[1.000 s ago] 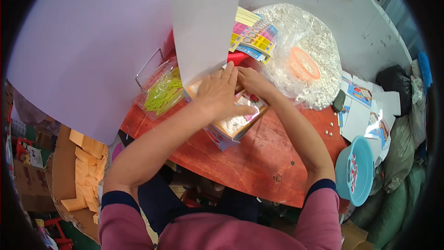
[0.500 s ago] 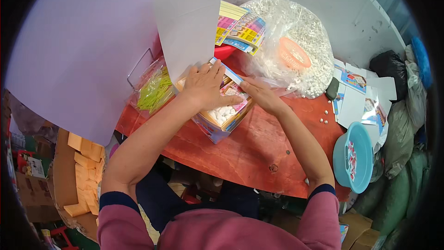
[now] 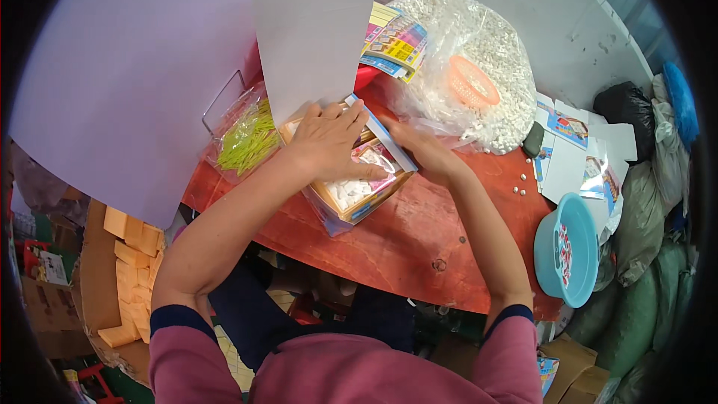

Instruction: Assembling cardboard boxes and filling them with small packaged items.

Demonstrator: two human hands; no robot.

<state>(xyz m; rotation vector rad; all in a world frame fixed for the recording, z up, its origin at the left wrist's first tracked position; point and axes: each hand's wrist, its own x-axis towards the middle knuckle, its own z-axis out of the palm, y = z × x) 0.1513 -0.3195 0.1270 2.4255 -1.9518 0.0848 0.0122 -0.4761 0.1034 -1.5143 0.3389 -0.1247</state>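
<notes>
On the red table, an open printed cardboard box [image 3: 338, 215] holds thin wooden frames, white pieces [image 3: 350, 191] and pink printed card. My left hand [image 3: 323, 142] lies across its far left part with the fingers spread and the thumb over the contents. My right hand [image 3: 430, 151] is against the far right side, at a narrow blue-and-white flap [image 3: 383, 135]. That flap and the box hide most of its fingers. Behind my left fingertips a tall white panel [image 3: 314, 30] rises; whether it belongs to the box I cannot tell.
Left of the box lies a clear bag of yellow-green sticks [image 3: 250, 138]. Beyond it are printed cards [image 3: 396, 41] and a big plastic-lined heap of white pieces [image 3: 508, 67] with an orange basket [image 3: 473, 81]. A blue basin [image 3: 550, 254] stands at the table's right edge [image 3: 493, 284].
My right hand has slid farther behind the flap, and its thumb no longer shows on top. The flap now stands out more broadly. My left hand stays on the box.
</notes>
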